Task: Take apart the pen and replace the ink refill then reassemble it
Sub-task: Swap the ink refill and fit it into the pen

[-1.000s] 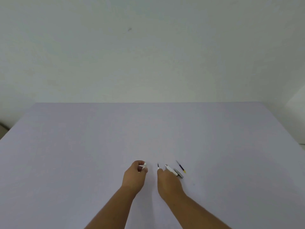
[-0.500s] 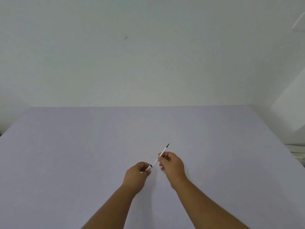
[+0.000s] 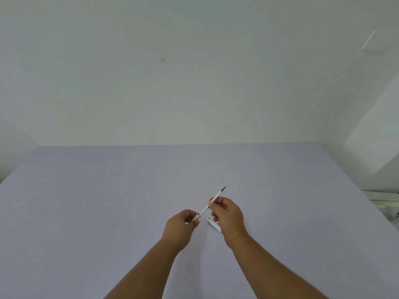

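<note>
My right hand (image 3: 227,214) pinches a thin white ink refill (image 3: 216,199) with a dark tip that points up and away to the right. The refill's lower end sits in a short white pen piece (image 3: 197,217) gripped by my left hand (image 3: 180,228). Both hands hover just above the lilac table (image 3: 108,201). A white pen barrel with a metal end (image 3: 212,225) lies on the table just under my right hand, partly hidden by it.
A pale wall rises behind the table's far edge. At the far right edge, white objects (image 3: 386,203) sit beyond the table's corner.
My right hand lifted a refill off the table and brought it to the piece in my left hand. The second refill seen beside the barrel is now out of sight.
</note>
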A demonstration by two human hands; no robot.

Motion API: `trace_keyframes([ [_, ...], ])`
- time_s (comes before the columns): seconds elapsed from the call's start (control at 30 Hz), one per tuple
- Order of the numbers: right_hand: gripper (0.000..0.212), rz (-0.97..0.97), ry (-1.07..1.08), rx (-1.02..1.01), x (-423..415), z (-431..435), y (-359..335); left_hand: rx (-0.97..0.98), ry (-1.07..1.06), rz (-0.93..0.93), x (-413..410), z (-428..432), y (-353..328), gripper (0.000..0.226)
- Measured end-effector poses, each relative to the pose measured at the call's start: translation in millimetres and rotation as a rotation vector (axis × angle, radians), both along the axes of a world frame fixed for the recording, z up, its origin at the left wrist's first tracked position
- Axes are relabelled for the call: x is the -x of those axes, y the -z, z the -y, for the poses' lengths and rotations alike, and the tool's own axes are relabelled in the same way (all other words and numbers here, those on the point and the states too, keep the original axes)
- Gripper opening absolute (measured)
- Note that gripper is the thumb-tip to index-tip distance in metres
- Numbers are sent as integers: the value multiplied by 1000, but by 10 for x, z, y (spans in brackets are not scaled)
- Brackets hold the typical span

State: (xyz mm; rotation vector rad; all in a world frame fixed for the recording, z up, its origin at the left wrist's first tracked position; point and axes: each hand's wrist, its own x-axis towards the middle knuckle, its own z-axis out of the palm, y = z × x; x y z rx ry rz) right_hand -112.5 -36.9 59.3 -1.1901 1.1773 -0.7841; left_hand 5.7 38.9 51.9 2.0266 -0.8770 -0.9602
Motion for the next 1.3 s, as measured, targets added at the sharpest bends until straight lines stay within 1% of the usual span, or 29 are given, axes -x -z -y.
trace_keyframes([
  [0.23,14,-9,-20,28,3,-22,-13,39,32,-21,22,-16,-47,8],
  [0.4,11,-43,-125,7,-12,-72,10,72,31,-47,53,-4,-86,9],
  [0.5,12,27,0,-31,-8,-35,-23,71,32,-46,52,-4,-87,8],
  [0.57,11,37,52,2,5,21,-53,67,33,-41,48,-3,-76,7],
  [0.67,15,-75,-67,72,11,47,-65,79,36,-58,57,20,-71,7],
  [0.73,15,-115,-125,71,13,47,-43,82,49,-65,67,39,-67,8],
  [0.83,11,-41,-123,-18,46,85,-21,78,68,-86,68,42,-41,10],
  [0.9,8,-3,-75,-49,97,156,13,81,72,-124,57,39,-21,14],
  [0.93,8,-41,-48,-31,129,201,37,85,74,-147,51,40,-15,17],
  [0.97,9,-137,-33,12,169,247,71,90,74,-168,46,45,-7,20],
  [1.0,10,-279,-47,73,213,295,121,92,71,-182,37,51,5,22],
  [1.07,11,-582,-182,194,291,358,240,84,68,-194,17,56,39,22],
  [1.13,16,-795,-347,269,347,366,379,72,65,-201,-3,51,84,21],
  [1.2,18,-925,-457,335,393,345,498,60,57,-206,-23,47,126,21],
  [1.3,14,-1006,-516,414,436,326,609,41,52,-197,-52,52,170,21],
])
